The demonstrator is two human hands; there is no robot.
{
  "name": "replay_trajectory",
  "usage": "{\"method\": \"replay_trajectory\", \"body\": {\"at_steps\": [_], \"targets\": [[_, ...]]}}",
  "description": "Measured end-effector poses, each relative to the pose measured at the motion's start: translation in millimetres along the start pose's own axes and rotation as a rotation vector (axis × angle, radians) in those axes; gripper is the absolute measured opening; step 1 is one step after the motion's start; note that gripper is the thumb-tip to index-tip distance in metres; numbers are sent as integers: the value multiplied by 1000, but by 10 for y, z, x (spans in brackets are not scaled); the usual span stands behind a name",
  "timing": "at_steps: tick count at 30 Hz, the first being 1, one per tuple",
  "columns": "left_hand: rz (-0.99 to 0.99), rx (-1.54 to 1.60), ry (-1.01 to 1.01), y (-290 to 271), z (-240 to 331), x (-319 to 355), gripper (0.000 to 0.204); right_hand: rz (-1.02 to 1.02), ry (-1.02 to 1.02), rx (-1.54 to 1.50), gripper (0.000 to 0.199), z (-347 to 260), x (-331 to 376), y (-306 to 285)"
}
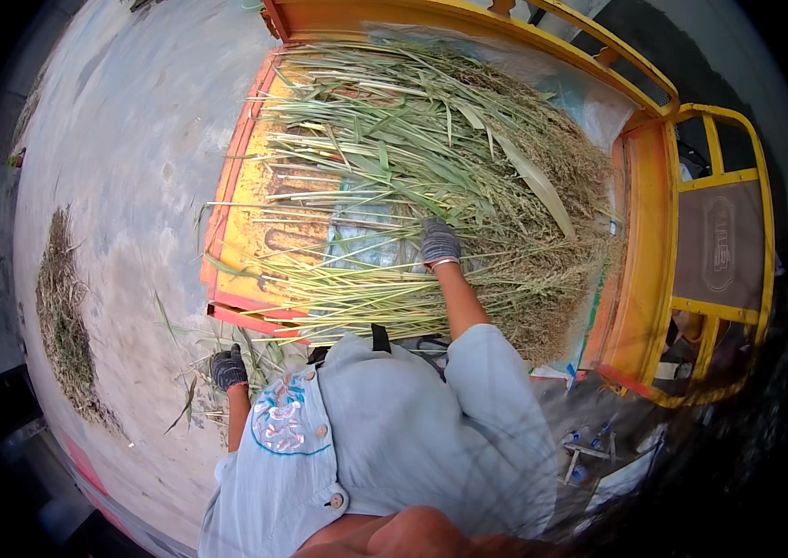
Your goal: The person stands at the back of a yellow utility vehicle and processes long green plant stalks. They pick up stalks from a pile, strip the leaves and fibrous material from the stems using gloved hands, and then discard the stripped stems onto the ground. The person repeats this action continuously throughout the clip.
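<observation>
Long green grain stalks with bushy seed heads [468,139] lie in a thick layer across an orange and yellow cart bed [292,216]. Their cut ends point left and the heads point right. In a grey knit glove, my right hand [440,244] is down among the nearer stalks, its fingers curled onto some of them; the fingertips are hidden. My left hand [228,368], gloved the same way, hangs low past the cart's near left corner. It looks closed with the thumb up, above loose leaves [191,402]; whatever its fingers hold cannot be made out.
Yellow rails [720,177] bound the cart at the right, and another rail [589,46] runs along its far side. A heap of dry plant scraps [66,325] lies on the concrete floor at left. Plastic bottles [589,442] are at the lower right.
</observation>
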State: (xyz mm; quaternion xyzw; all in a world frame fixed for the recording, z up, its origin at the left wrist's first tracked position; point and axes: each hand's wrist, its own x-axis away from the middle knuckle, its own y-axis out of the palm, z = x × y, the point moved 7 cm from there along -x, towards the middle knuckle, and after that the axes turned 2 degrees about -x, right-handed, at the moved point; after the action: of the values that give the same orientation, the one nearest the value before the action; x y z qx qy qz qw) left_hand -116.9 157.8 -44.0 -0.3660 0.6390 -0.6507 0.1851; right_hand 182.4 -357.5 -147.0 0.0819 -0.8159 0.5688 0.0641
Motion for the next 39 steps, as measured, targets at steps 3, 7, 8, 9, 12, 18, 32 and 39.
{"method": "replay_trajectory", "body": {"at_steps": [3, 7, 8, 9, 12, 18, 32, 39], "targets": [[-27, 21, 90, -22, 252, -71, 39, -23, 17, 130, 27, -135, -217, 229], [76, 56, 127, -38, -4, -100, 34, -294, -43, 283, 26, -145, -376, 299], [90, 29, 154, -43, 1, -171, 33, -296, -60, 289, 26, -149, -314, 204], [102, 1, 186, -31, 24, -249, 32, -298, -72, 294, 25, -119, -237, 155], [69, 123, 205, -517, 600, 3, 24, -262, -231, 358, 25, -171, -164, 23], [416, 444, 885, -1351, 2404, 454, 20, -106, -277, 303, 23, -297, 515, -904], [-104, -172, 1386, -915, 3678, 1530, 16, 190, -480, 175, 16, -10, 1639, -1283], [-44, -193, 1260, -1057, 3067, 1192, 21, 59, -473, 179, 19, -2, 1518, -1150]]}}
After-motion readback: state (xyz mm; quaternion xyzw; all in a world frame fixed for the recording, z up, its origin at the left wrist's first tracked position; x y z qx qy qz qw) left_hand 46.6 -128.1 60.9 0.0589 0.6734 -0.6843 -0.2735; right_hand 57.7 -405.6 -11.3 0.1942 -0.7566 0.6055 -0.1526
